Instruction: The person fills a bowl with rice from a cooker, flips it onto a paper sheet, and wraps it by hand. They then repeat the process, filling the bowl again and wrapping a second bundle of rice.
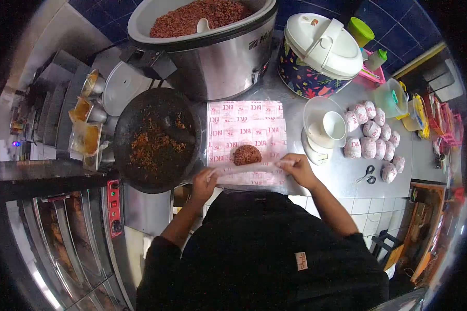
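Note:
A mound of reddish-brown rice (247, 154) sits on a stack of printed wrapping paper (244, 122) in front of me. My left hand (205, 182) pinches the left end of the top sheet's near edge. At the right end of that same edge, my right hand (299, 170) grips the paper between thumb and fingers. The raised edge stretches between both hands, just on the near side of the rice. To the left of the paper stands a dark stone mortar (184, 106) with brown crumbly spice in it.
A large cooker (218, 67) full of rice, with a white spoon (203, 25), stands behind. Right of the paper are a scale (317, 155) with a bowl on it, scissors (369, 174), several wrapped balls (368, 147) and a patterned rice bucket (316, 67).

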`<state>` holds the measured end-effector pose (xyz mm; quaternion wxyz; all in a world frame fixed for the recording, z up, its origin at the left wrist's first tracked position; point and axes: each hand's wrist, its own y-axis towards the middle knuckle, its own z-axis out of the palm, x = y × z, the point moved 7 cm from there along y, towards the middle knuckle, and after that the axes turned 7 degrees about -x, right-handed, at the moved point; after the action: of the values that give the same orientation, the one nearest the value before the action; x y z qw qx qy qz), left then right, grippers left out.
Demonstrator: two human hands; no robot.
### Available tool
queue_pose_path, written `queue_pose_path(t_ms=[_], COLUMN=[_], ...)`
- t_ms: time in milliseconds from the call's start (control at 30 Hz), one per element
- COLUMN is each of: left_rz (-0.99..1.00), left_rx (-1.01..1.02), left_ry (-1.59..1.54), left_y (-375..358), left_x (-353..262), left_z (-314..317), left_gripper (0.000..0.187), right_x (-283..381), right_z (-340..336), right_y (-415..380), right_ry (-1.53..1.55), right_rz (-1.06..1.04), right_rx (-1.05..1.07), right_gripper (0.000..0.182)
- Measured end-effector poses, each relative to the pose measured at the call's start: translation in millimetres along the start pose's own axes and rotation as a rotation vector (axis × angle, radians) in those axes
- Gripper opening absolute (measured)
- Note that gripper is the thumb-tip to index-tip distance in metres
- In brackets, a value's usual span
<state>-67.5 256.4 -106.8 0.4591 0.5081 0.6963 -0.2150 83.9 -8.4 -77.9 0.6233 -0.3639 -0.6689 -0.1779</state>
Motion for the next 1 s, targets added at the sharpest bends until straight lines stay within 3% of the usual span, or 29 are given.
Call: queue_pose_path(t_ms=[67, 100, 133, 200, 233, 267, 333, 400, 467, 500, 533, 567, 633, 700, 833, 900, 933, 1000], left_rz=[-0.107, -0.207, -0.211, -0.316, -0.283, -0.286, -0.222, -0.238, -0.255, 0.015, 0.29, 0.292, 0.624, 0.614, 0.596, 0.595, 0.594, 0.592], left_rx=[-0.124, -0.243, -0.248, -0.301, -0.232, -0.237, -0.176, -0.172, -0.169, -0.228, -0.286, -0.29, 0.002, -0.008, 0.022, 0.041, 0.062, 0.082], left_ry=[-0.076, -0.149, -0.148, 0.218, 0.423, 0.422, 0.409, 0.439, 0.469, 0.588, 0.701, 0.702, 0.449, 0.452, 0.411, 0.405, 0.4, 0.394], left_y=[2, 5, 14, 29, 31, 31, 35, 36, 35, 32, 27, 25, 16, 17, 20, 21, 21, 22], left_x=[28, 38, 24, 8, 16, 18, 14, 9, -2, -27, -51, -58, -101, -101, -97, -95, -93, -93], left_z=[18, 21, 23, 17, 23, 23, 27, 27, 25, 24, 26, 29, 58, 65, 67, 66, 66, 65], left_gripper=[0.017, 0.019, 0.019, 0.024, 0.027, 0.027, 0.029, 0.027, 0.025, 0.026, 0.028, 0.028, 0.036, 0.035, 0.035, 0.036, 0.037, 0.038], right_x=[0, -9, -24, -41, -31, -34, 2, -6, -11, -10, 0, 10, 22, 30, 51, 41, 46, 35], right_z=[2, 4, 7, -5, -4, -1, 8, 13, 17, 16, 20, 26, 22, 17, 20, 29, 27, 30], right_y=[10, 19, 24, 26, 26, 26, 26, 30, 33, 34, 38, 42, 55, 77, 127, 150, 158, 168], right_ry=[0.444, 0.402, 0.401, -0.192, -0.348, -0.35, -0.811, -0.862, -0.888, -0.889, -1.011, -1.129, -1.141, -0.999, -0.779, -1.067, -1.067, -1.075], right_rz=[0.153, 0.048, 0.049, 0.108, -0.043, -0.047, -0.136, -0.165, -0.019, -0.023, -0.176, -0.33, -0.311, -0.38, -0.513, -0.308, -0.311, -0.099], right_rx=[-0.248, -0.388, -0.382, -0.591, -0.721, -0.716, -0.678, -0.66, -0.624, -0.623, -0.61, -0.594, -0.534, -0.414, -0.357, -0.204, -0.205, 0.064], right_gripper=[0.017, 0.022, 0.022, 0.028, 0.033, 0.033, 0.029, 0.027, 0.018, 0.018, 0.014, 0.014, 0.015, 0.029, 0.034, 0.04, 0.04, 0.039])
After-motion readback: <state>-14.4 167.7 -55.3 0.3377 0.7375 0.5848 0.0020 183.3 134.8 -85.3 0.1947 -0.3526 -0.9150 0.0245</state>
